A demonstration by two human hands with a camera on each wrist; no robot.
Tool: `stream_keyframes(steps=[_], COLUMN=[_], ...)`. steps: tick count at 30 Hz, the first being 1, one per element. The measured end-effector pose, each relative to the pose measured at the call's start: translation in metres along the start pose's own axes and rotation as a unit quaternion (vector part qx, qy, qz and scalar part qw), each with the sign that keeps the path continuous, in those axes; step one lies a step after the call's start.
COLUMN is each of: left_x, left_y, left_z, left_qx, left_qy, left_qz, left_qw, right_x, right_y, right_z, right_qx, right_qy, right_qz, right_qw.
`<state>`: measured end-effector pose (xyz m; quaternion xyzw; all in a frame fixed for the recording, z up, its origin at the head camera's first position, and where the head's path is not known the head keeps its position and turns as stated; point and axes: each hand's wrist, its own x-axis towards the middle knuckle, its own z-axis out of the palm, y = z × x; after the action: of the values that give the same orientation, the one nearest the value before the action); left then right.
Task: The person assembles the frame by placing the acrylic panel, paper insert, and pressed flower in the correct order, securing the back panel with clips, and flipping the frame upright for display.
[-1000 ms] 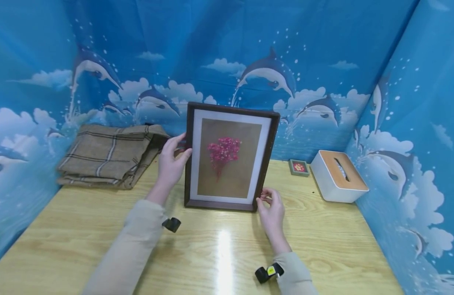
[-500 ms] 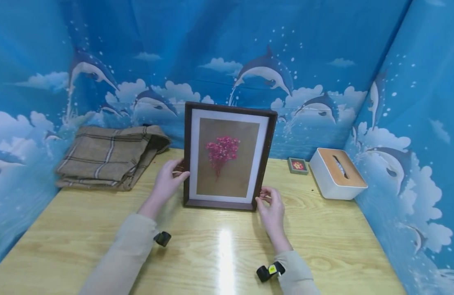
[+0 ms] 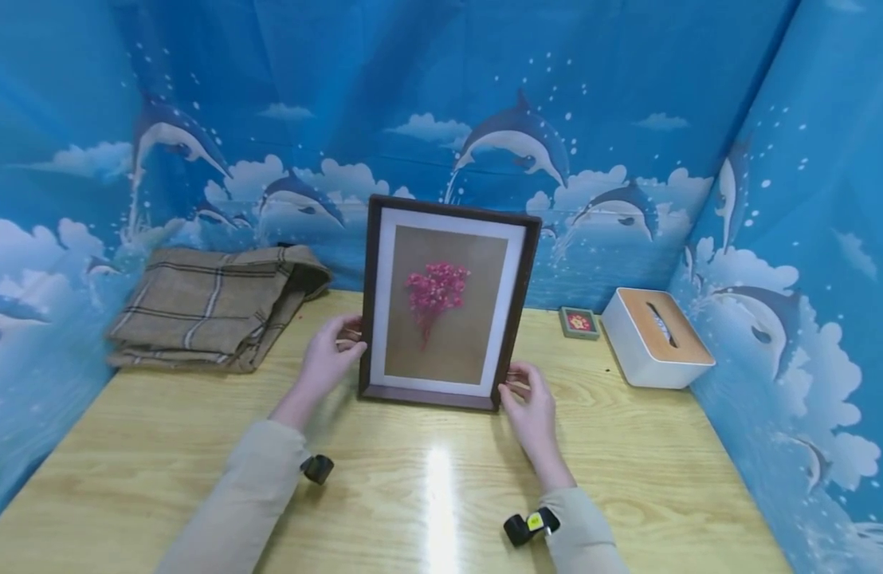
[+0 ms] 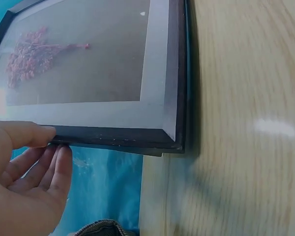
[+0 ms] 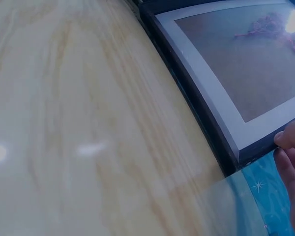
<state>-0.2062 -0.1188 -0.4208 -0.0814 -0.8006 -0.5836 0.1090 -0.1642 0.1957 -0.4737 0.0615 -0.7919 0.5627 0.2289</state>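
Note:
A dark wooden picture frame with a white mat and a pink dried-flower bunch stands upright on the table, its top slightly tilted back. My left hand pinches the frame's left edge, thumb on the front and fingers behind, as the left wrist view shows with the hand below the frame. My right hand pinches the right edge near the bottom corner. In the right wrist view only part of that hand shows, thumb on the border of the frame.
On the left of the wooden table lies a folded brown plaid cloth. To the right are a small green-edged framed flower tile and a white tissue box with a wood-look lid. Blue dolphin curtains close off the back and sides.
My left hand has slid down the frame's left edge from its middle to lower down. The frame has shifted very slightly; my right hand stays at the lower right edge.

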Motion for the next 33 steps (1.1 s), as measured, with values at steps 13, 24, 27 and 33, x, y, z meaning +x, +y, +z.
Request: stream_keyframes(steps=[13, 24, 27, 33], left_x=[-0.010, -0.017, -0.017, -0.018], left_y=[0.001, -0.004, -0.003, -0.003], left_z=[-0.012, -0.021, -0.020, -0.020], left_qx=[0.023, 0.031, 0.029, 0.020], left_qy=[-0.026, -0.055, -0.058, -0.077], left_qz=[-0.007, 0.012, 0.008, 0.002], left_qw=[0.9994, 0.9979, 0.9978, 0.9968], right_x=[-0.005, -0.001, 0.000, 0.005], right_y=[-0.041, -0.045, -0.045, -0.014], right_z=[-0.003, -0.007, -0.008, -0.006], right_qx=[-0.001, -0.026, -0.030, -0.045], right_qy=[-0.015, -0.046, -0.051, -0.071], right_qz=[-0.022, -0.018, 0.006, 0.040], right_qw=[0.9996, 0.9984, 0.9983, 0.9956])
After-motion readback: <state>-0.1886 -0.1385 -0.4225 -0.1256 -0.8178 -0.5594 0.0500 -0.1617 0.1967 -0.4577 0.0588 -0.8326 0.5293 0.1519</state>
